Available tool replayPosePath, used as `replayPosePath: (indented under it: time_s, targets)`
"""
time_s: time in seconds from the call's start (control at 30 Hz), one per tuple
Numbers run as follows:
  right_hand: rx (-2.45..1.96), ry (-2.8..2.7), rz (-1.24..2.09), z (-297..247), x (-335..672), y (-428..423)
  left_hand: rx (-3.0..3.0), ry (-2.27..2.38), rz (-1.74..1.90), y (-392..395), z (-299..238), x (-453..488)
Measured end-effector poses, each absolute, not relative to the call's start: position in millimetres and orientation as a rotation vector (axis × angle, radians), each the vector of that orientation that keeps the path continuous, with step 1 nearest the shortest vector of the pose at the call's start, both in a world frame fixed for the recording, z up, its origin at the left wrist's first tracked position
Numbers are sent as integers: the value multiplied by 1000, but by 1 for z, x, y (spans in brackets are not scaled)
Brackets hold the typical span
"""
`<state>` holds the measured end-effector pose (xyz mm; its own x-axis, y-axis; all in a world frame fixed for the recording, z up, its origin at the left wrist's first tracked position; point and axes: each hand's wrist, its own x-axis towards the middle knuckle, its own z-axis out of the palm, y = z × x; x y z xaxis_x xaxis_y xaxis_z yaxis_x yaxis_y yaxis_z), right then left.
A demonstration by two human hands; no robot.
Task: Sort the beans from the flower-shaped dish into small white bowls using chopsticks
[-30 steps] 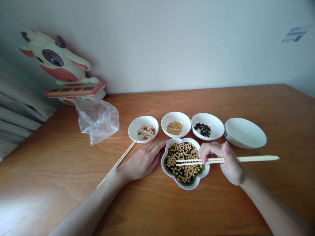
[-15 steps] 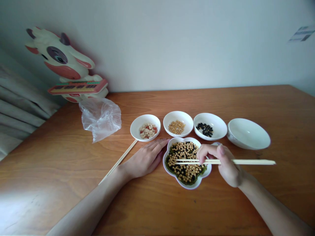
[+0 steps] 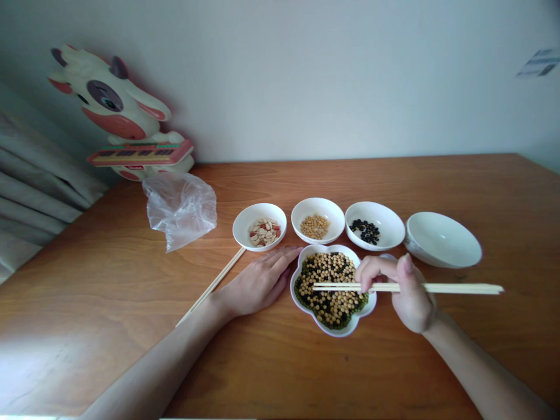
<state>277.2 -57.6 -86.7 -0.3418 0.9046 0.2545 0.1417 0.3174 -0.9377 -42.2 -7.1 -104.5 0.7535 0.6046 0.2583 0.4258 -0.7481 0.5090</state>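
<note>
A white flower-shaped bowl (image 3: 326, 331) of mixed yellow, black and green beans sits near the table's front. My right hand (image 3: 405, 291) is closed on a pair of wooden chopsticks (image 3: 455, 288), held level, their tips over the beans. My left hand (image 3: 258, 283) lies flat and open on the table, fingers against the bowl's left rim. Behind stand three small white bowls: one with peanuts (image 3: 259, 223), one with yellow beans (image 3: 318, 217), one with black beans (image 3: 385, 224).
An empty white bowl (image 3: 441, 242) stands at the right. A loose wooden chopstick (image 3: 210, 287) lies under my left wrist. A crumpled clear plastic bag (image 3: 181, 207) and a cow-shaped toy (image 3: 118, 116) sit at the back left by the wall. Curtains hang at the far left.
The chopsticks have shifted slightly right and stay level over the bean bowl. My left hand has not moved. The view has drifted a little.
</note>
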Motion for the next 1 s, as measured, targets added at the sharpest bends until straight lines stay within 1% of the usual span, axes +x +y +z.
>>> replayPosePath:
  time_s: [0.17, 0.33, 0.53, 1.0]
  targets:
    - [-945, -1621, 1158, -83, 277, -58, 2517, 773, 589, -7, -104, -42]
    - [-916, -1774, 1225, -84, 275, -61, 2505, 762, 609, -7, -104, -41]
    - [-925, -1884, 1146, -89, 268, -61, 2505, 759, 595, -7, -101, -41]
    - [-903, -1795, 1119, -93, 261, -62, 2509, 775, 589, -7, -103, -41]
